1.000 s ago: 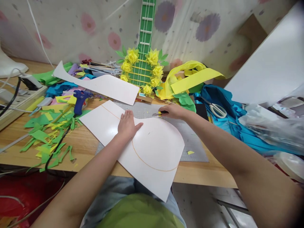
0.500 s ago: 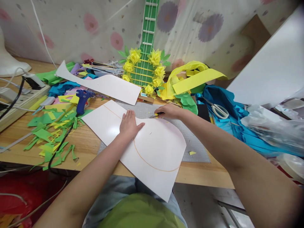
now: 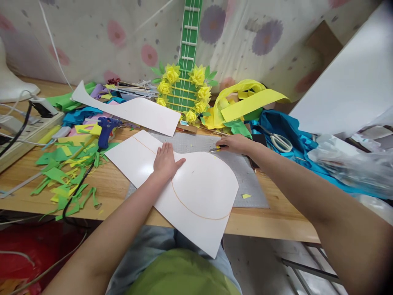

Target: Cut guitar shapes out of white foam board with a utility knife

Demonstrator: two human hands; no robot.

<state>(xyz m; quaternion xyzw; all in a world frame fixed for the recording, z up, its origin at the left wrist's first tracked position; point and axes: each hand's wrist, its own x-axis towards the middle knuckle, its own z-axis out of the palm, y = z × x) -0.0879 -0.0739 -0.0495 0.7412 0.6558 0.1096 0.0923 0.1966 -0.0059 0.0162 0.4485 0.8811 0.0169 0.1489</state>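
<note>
A white board (image 3: 202, 184) with a curved upper edge and a thin orange line lies over a grey cutting mat (image 3: 250, 180), its lower corner hanging past the table's front edge. My left hand (image 3: 166, 161) presses flat on the board, fingers spread and thumb out. My right hand (image 3: 235, 144) is closed round a yellow and black craft knife (image 3: 218, 147), the blade pointing left, just above the board's curved edge. Whether the blade touches the board or mat cannot be made out.
Behind lie a cut white piece (image 3: 144, 112) and a green guitar shape (image 3: 183, 92) with yellow paper flowers. A blue glue gun (image 3: 106, 131) and green scraps (image 3: 57, 174) are at left; white-handled scissors (image 3: 281, 142) on blue paper at right.
My right hand has moved to the right with the craft knife, away from my left hand along the curved edge. The left hand stays on the board. The view has shifted slightly.
</note>
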